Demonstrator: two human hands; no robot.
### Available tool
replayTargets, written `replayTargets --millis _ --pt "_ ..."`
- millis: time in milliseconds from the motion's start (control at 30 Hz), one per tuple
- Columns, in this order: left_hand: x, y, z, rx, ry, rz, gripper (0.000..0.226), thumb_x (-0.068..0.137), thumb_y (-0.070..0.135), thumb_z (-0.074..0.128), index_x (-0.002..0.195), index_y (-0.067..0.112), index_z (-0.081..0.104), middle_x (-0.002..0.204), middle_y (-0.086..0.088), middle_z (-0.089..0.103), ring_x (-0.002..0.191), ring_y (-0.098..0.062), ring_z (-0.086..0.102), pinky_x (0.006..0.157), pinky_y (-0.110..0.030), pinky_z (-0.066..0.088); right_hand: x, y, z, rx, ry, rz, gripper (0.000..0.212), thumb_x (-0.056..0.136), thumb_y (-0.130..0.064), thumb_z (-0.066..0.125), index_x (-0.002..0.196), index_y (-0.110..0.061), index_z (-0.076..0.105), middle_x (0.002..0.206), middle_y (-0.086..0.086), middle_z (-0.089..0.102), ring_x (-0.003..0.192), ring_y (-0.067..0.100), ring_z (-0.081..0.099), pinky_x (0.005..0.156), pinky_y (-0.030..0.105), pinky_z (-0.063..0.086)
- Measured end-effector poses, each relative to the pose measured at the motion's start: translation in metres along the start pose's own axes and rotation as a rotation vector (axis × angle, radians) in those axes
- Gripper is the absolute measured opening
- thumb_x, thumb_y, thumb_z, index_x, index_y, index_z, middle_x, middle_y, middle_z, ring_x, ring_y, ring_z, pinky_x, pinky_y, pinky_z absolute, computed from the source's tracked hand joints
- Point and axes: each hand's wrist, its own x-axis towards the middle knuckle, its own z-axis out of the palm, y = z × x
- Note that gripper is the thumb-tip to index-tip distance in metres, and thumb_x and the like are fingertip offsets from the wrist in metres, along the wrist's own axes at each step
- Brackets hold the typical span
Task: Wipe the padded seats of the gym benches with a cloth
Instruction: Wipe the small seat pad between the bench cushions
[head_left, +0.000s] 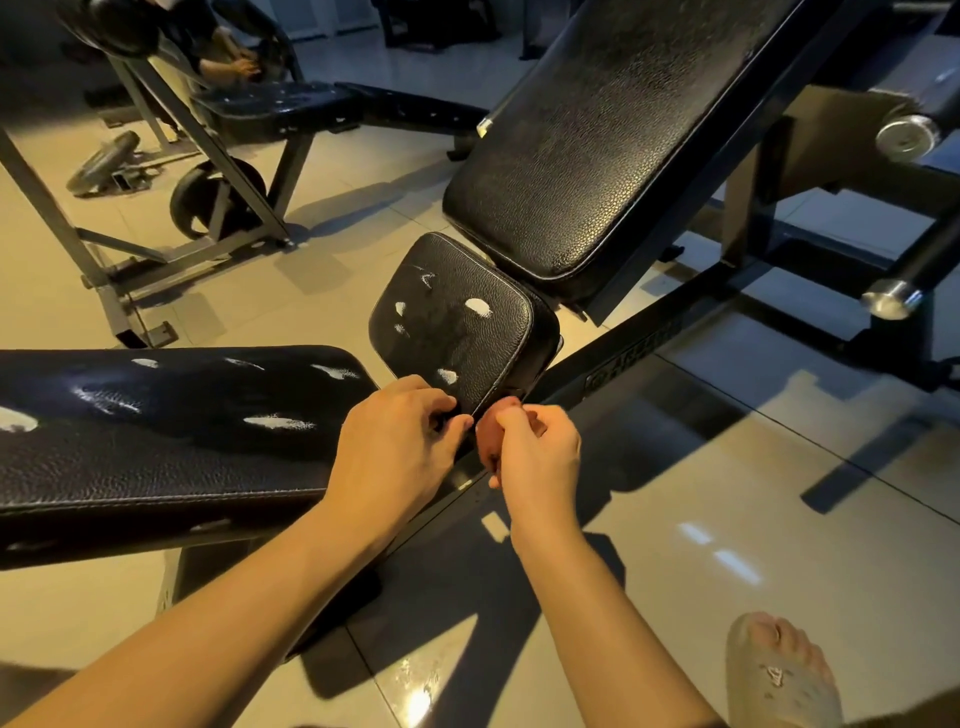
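The right hand (537, 449) is closed around a bunched reddish cloth (488, 434), held just off the near corner of the small black seat (457, 322). The cloth is probably wadded to give a firm face for wiping. The left hand (400, 441) sits at that same corner with its fingers curled against the seat's edge. I cannot tell whether it pinches the edge, part of the cloth, or nothing; it may be steadying the pad. The seat has white worn patches, as does the flat bench (156, 426) to the left. The tilted backrest (597, 145) rises behind the seat, and wiping looks set to begin at this front corner.
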Motion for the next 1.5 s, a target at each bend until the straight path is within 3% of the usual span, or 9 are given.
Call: replayTargets --millis 267,433,600,700,1200,1300,1367,1433,1500 --pt "-0.001 0.002 0.001 -0.007 0.002 -0.017 0.029 0.09 0.042 0.074 0.108 0.02 0.079 0.095 0.008 0.069 0.084 -0.006 0.062 0.074 -0.019 0.046 0.005 -0.005 -0.008 0.045 0.003 0.023 0.007 0.095 -0.025 0.068 0.088 -0.023 0.064 0.09 0.003 0.067 0.084 0.026 0.069 0.062 0.037 0.062" --pt "-0.002 0.001 0.003 -0.011 0.002 -0.018 0.029 0.09 0.043 0.073 0.108 0.021 0.079 0.093 0.009 0.068 0.082 -0.007 0.063 0.073 -0.022 0.052 0.003 0.003 -0.009 0.024 -0.007 0.038 0.005 0.095 -0.026 0.068 0.095 -0.022 0.066 0.092 0.0 0.065 0.089 0.024 0.068 0.068 0.043 0.064" --pt "0.0 0.0 0.002 -0.001 0.003 -0.009 0.027 0.09 0.042 0.074 0.107 0.022 0.079 0.093 0.009 0.068 0.083 -0.006 0.062 0.075 -0.023 0.052 0.003 -0.004 -0.008 0.053 0.013 -0.035 0.008 0.094 -0.025 0.068 0.096 -0.018 0.067 0.091 0.001 0.065 0.084 0.021 0.065 0.055 0.031 0.059" --pt "-0.002 0.0 0.002 -0.01 -0.001 -0.018 0.028 0.091 0.043 0.073 0.109 0.023 0.079 0.094 0.011 0.067 0.084 -0.006 0.063 0.077 -0.025 0.055 0.001 0.004 -0.008 0.06 -0.017 0.059 0.008 0.095 -0.024 0.068 0.098 -0.016 0.068 0.095 0.005 0.066 0.084 0.024 0.067 0.052 0.026 0.056" --pt "-0.001 0.002 0.002 -0.011 -0.009 -0.022 0.029 0.092 0.044 0.072 0.111 0.023 0.078 0.095 0.01 0.067 0.085 -0.007 0.063 0.078 -0.026 0.055 0.001 0.004 -0.009 0.083 -0.023 -0.005 0.008 0.096 -0.025 0.068 0.102 -0.02 0.065 0.101 0.001 0.063 0.089 0.022 0.065 0.056 0.031 0.062" --pt "-0.003 0.001 0.0 -0.016 -0.006 -0.014 0.029 0.091 0.043 0.072 0.11 0.022 0.078 0.094 0.01 0.067 0.085 -0.006 0.062 0.077 -0.025 0.054 -0.001 0.007 -0.014 0.018 -0.043 0.073 0.007 0.094 -0.027 0.07 0.097 -0.025 0.065 0.1 0.0 0.063 0.094 0.021 0.064 0.068 0.041 0.065" --pt "-0.002 0.001 -0.002 -0.027 -0.01 -0.02 0.029 0.091 0.043 0.072 0.109 0.021 0.079 0.095 0.009 0.068 0.086 -0.007 0.063 0.079 -0.026 0.054 0.0 -0.003 -0.019 0.033 0.081 -0.036 0.008 0.094 -0.03 0.068 0.098 -0.025 0.063 0.096 -0.003 0.063 0.093 0.02 0.064 0.077 0.047 0.063" --pt "0.0 0.001 -0.002 -0.032 -0.02 -0.017 0.03 0.091 0.043 0.072 0.11 0.021 0.079 0.095 0.009 0.068 0.087 -0.008 0.064 0.081 -0.03 0.056 0.003 -0.019 -0.026 0.134 0.239 -0.178 0.01 0.094 -0.03 0.068 0.099 -0.027 0.059 0.093 -0.006 0.061 0.093 0.013 0.064 0.077 0.038 0.061" --pt "0.001 0.002 -0.003 -0.035 -0.029 -0.017 0.03 0.091 0.043 0.071 0.111 0.022 0.078 0.096 0.009 0.068 0.088 -0.008 0.064 0.082 -0.031 0.056 0.004 -0.032 -0.03 0.204 0.302 -0.29 0.016 0.095 -0.023 0.069 0.101 -0.028 0.055 0.091 -0.013 0.057 0.088 -0.009 0.06 0.07 0.013 0.051"
